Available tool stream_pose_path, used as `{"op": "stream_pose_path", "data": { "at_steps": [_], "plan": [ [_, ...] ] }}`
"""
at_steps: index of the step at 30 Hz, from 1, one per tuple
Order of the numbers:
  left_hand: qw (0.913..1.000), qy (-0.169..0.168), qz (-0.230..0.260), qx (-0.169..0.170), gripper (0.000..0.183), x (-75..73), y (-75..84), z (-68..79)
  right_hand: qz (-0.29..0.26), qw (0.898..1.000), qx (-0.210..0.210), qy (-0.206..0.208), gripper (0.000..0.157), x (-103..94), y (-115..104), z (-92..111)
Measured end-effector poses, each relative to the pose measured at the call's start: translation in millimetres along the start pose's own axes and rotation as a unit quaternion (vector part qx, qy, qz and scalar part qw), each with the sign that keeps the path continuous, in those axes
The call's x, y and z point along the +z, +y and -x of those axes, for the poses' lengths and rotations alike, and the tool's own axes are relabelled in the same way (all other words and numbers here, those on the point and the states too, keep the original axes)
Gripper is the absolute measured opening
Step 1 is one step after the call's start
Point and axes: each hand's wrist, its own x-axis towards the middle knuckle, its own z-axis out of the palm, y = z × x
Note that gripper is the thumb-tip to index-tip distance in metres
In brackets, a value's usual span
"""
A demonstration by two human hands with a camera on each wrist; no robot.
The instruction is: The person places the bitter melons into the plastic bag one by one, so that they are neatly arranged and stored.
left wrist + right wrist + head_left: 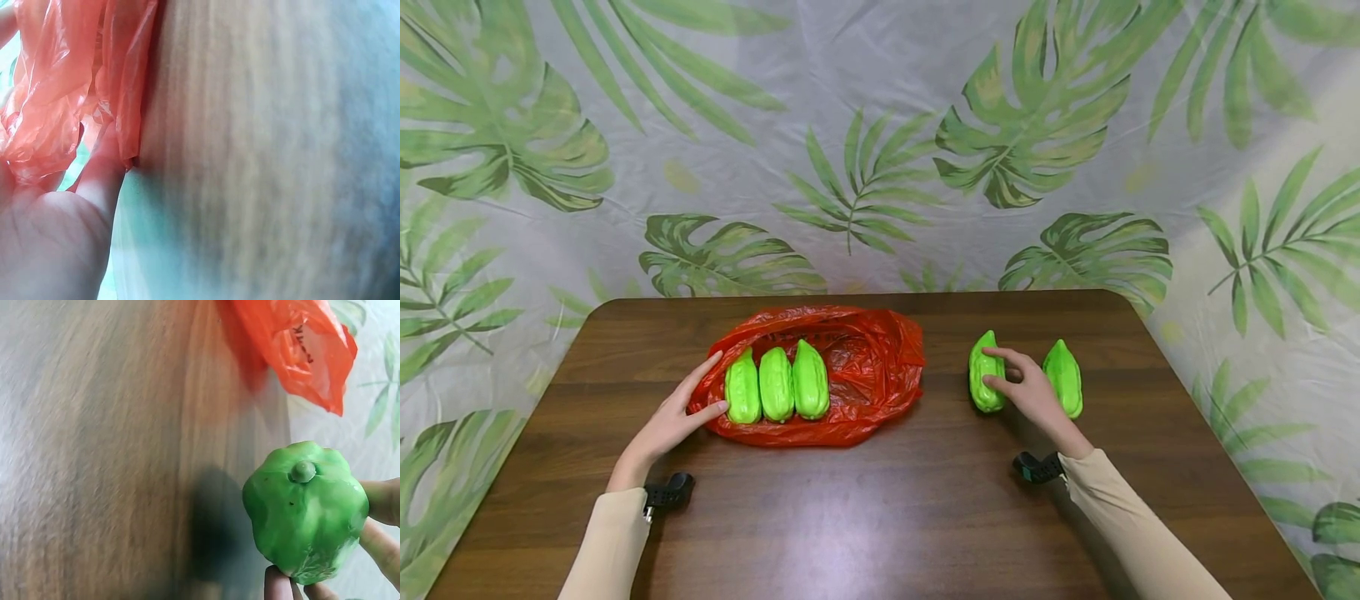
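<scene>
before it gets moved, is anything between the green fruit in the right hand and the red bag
Nothing visible: only tabletop lies between the green fruit in the right hand and the red bag. The other loose fruit is on the far side.

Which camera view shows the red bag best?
The head view: nearly the whole red bag, holding three vegetables, is visible. The left wrist view shows only part, by the left hand; the right wrist view, only one printed part.
</scene>
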Motion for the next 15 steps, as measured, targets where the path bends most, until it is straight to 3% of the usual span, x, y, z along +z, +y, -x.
{"op": "stream_pose_path", "data": {
  "at_steps": [15],
  "plan": [
    [1.0000,0.000,-0.002,0.000,0.078,-0.4,0.9,0.4,-0.030,1.000,-0.009,-0.004,0.048,7.0,-23.2,-1.7]
  ]
}}
